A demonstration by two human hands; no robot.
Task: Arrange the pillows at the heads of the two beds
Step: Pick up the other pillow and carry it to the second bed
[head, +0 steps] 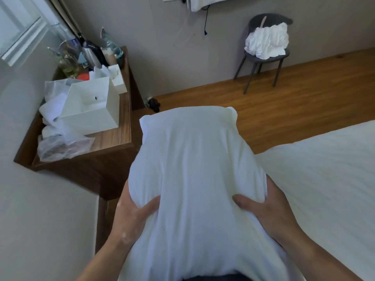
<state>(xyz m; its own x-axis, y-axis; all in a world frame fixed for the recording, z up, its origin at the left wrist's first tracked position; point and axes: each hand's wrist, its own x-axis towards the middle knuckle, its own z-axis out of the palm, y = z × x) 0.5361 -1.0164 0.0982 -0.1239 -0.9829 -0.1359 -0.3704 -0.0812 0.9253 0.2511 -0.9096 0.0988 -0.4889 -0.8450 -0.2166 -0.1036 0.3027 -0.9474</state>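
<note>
A white pillow [194, 169] fills the middle of the view, held lengthwise in front of me and raised above the floor and bed edge. My left hand [132, 216] grips its left side with the thumb pressed into the cover. My right hand [265, 209] grips its right side the same way. A bed with a white sheet [324, 179] lies to the right of the pillow. Its head end is out of view. No second bed or other pillow is visible.
A wooden side table [113, 142] stands at the left, crowded with a white box [91, 106], plastic bags, towels and bottles. A grey chair [263, 57] with crumpled white linen stands against the far wall. Wooden floor [294, 102] lies between chair and bed.
</note>
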